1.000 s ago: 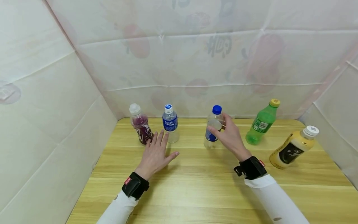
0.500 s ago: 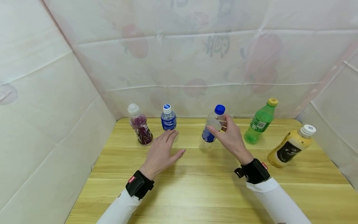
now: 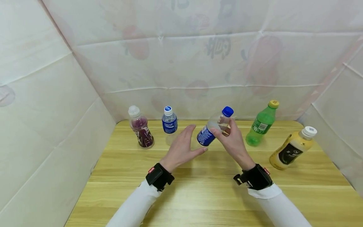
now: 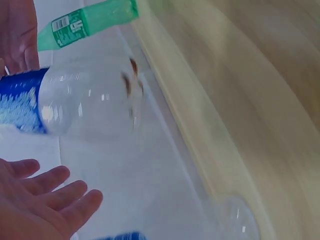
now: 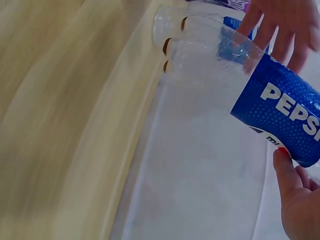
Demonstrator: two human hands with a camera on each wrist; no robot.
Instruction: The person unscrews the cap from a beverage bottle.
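Note:
My right hand (image 3: 233, 142) grips a clear Pepsi bottle (image 3: 206, 135) by its upper part. The bottle has a blue cap and a blue label and leans over, its base pointing down to the left. In the right wrist view the Pepsi label (image 5: 292, 107) faces the camera and the bottle's bottom is off the table. My left hand (image 3: 181, 149) is beside the lower end of the bottle, fingers extended and thumb apart, not gripping it. The left wrist view has the left hand's fingers (image 4: 60, 195) straight, with a gap to the bottle.
A purple drink bottle (image 3: 144, 134) and a Pocari Sweat bottle (image 3: 169, 124) stand at the back left. On the right are a green bottle with a yellow cap (image 3: 261, 126) and a yellow bottle with a white cap (image 3: 292, 151). White sheeting (image 3: 181, 63) encloses the wooden table (image 3: 198, 198).
The Pepsi bottle has been lifted off the table and tilted, its cap swinging right. My left hand has moved right, from near the purple and Pocari bottles towards the Pepsi bottle.

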